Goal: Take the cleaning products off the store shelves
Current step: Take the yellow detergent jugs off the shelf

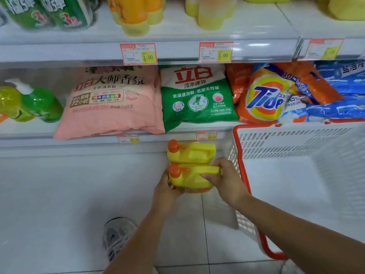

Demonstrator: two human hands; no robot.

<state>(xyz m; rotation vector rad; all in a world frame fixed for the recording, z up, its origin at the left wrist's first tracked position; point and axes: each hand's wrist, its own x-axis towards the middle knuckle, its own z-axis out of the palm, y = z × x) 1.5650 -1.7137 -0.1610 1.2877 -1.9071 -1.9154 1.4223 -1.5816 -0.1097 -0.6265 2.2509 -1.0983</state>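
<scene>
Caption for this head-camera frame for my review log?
Left hand and right hand grip the nearer yellow jug, a second jug behind it, white basket at right.

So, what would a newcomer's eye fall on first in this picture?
The left hand and right hand grip a yellow jug with an orange cap, low in the middle, a second jug just behind it. To their right is a red-rimmed white basket. On the shelf above lie a pink bag and a Tide bag.

I see bright, even overhead light, with pale glare along the upper shelf (256,45) front edge and a soft shadow on the floor tiles (217,212). The top-row bottles (45,12) blur, and the edges bow.
</scene>
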